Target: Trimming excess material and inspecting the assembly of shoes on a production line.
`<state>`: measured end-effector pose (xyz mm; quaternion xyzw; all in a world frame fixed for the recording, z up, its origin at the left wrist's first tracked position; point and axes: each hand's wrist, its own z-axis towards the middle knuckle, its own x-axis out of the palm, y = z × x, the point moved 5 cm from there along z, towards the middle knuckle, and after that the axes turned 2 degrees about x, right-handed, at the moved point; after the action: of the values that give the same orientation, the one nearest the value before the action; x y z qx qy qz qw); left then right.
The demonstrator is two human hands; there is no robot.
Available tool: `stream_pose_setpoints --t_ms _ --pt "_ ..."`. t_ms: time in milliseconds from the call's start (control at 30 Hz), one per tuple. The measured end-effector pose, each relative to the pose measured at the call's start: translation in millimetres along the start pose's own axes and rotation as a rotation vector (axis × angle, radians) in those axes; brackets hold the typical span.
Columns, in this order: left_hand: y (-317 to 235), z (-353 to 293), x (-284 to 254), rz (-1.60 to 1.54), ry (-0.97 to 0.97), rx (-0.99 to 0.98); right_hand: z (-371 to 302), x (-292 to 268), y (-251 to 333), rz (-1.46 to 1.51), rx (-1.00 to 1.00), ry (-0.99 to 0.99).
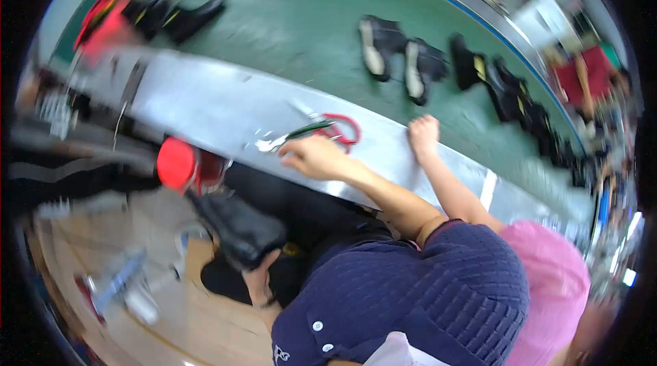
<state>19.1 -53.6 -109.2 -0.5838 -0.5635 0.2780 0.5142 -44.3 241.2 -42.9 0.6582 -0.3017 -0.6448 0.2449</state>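
My left hand (260, 280) grips a black leather shoe (243, 229) at its lower end, low and left of the bench. The wrist carries a dark band. My right hand (318, 157) hovers at the near edge of the metal bench, its fingers loosely bent and apart, with nothing visible between them. Just beyond it lie scissors with red handles (352, 130) and a dark green handled tool (309, 128). Whether my fingertips touch the green tool is unclear. A round red-topped container (176, 163) stands near the shoe's upper end.
A co-worker in a pink top (547, 277) sits close on my right, one hand (424, 135) at the bench's far edge. Black shoes (380, 44) stand on the green floor (294, 31) beyond the bench (205, 96). More shoes (506, 89) line up at right.
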Motion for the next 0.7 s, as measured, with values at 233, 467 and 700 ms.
stream_pose_setpoints --t_ms 233,467,700 --pt "-1 -57 -79 -0.001 -0.515 -0.311 -38 -18 -56 0.049 0.21 -0.175" --pt "-14 -89 -93 -0.024 -0.65 -0.274 -16 7 -64 -0.265 -0.078 -0.374" --pt "-18 -90 -91 -0.301 -0.462 -0.27 3 28 -80 -0.251 -0.095 -0.235"
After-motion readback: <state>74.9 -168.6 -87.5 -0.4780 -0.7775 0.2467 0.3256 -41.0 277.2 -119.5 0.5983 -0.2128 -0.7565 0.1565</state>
